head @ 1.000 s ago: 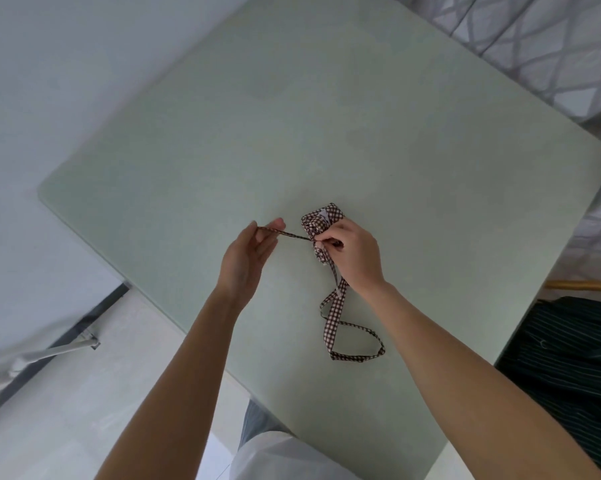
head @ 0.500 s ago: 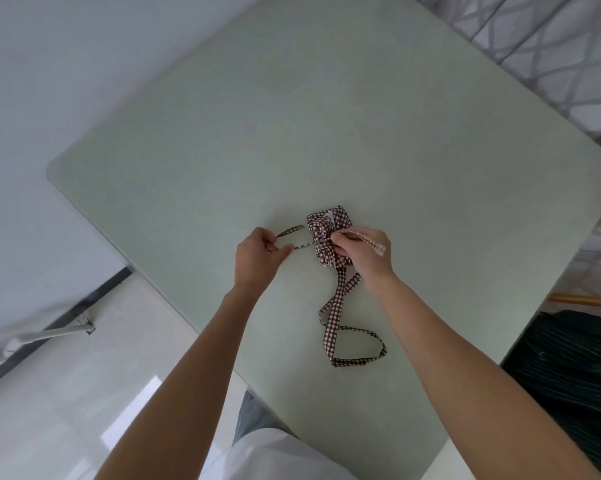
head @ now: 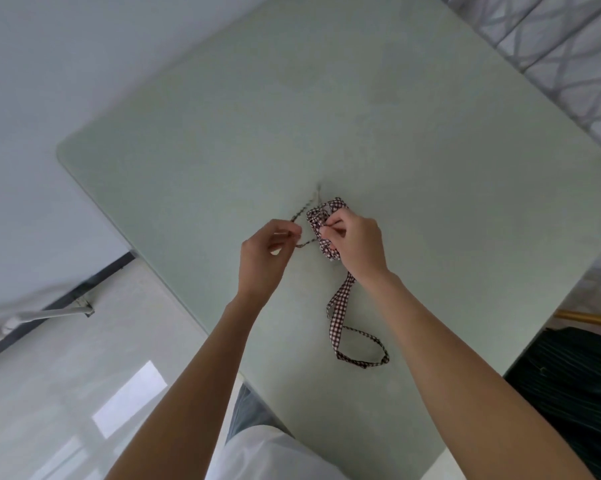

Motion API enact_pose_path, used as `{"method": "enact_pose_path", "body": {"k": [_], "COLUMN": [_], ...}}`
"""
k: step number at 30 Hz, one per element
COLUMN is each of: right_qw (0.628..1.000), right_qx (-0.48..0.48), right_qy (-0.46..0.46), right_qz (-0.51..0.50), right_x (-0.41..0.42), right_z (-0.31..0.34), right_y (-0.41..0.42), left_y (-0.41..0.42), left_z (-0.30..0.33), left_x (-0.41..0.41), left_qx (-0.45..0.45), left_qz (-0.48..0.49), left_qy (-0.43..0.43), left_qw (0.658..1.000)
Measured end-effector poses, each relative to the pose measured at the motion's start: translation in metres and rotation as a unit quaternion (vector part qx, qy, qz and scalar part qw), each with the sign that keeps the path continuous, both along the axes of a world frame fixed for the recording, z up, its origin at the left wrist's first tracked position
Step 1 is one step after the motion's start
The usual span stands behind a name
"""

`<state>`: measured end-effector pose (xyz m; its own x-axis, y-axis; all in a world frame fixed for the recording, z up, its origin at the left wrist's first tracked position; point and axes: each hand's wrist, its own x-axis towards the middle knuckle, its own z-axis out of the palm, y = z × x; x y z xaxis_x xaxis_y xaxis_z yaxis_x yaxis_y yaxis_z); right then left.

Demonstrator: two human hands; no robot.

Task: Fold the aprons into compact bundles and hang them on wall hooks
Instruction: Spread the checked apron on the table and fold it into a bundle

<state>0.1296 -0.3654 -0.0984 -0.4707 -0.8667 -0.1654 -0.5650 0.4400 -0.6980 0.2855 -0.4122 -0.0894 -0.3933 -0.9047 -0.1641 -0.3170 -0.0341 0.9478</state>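
Note:
A small rolled bundle of brown-and-white checked apron lies near the middle of the pale green table. My right hand pinches it from the near side and covers part of it. My left hand, just left of the bundle, pinches a thin checked tie string that runs to the bundle. The string's blurred free end sticks up beyond the bundle. A wider checked strap trails from under my right wrist toward me and ends in a flat loop on the table.
A dark striped cloth lies on a seat with a wooden rail beyond the table's right edge. A white wall runs along the left. A patterned grey curtain hangs at top right. Pale floor tiles show at lower left.
My left hand has carried the thin string from a taut pull on the left back around the bundle; its free end now flicks up behind. My right hand kept its hold.

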Motion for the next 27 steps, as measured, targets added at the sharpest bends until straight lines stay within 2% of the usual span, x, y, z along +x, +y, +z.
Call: {"method": "enact_pose_path", "body": {"k": [4, 8, 12, 14, 17, 22, 27], "right_qw": [0.997, 0.995, 0.995, 0.992, 0.98, 0.968, 0.979], "right_qx": [0.015, 0.009, -0.016, -0.004, 0.023, 0.033, 0.03], "right_qy": [0.045, -0.012, -0.083, -0.123, -0.191, -0.232, -0.194], "right_qz": [0.064, 0.102, 0.045, -0.002, -0.044, -0.086, -0.054], "right_x": [-0.004, -0.005, -0.007, -0.007, -0.007, -0.009, -0.011], "right_z": [0.004, 0.006, 0.004, 0.006, 0.009, 0.009, 0.009], "right_y": [-0.005, 0.001, 0.003, 0.001, -0.002, -0.003, 0.002], "left_y": [-0.017, -0.04, -0.045, -0.041, -0.03, -0.014, -0.01], "left_z": [0.021, 0.019, 0.021, 0.018, 0.001, -0.02, -0.021], "left_x": [-0.013, -0.038, -0.055, -0.053, -0.039, -0.03, -0.034], "left_qx": [-0.037, -0.059, -0.009, -0.012, -0.043, -0.133, -0.252], "left_qz": [-0.077, -0.12, -0.141, -0.146, -0.142, -0.144, -0.127], "left_qy": [0.041, 0.012, 0.027, 0.022, -0.009, -0.06, -0.131], "left_qw": [0.995, 0.991, 0.99, 0.989, 0.989, 0.979, 0.951]}}
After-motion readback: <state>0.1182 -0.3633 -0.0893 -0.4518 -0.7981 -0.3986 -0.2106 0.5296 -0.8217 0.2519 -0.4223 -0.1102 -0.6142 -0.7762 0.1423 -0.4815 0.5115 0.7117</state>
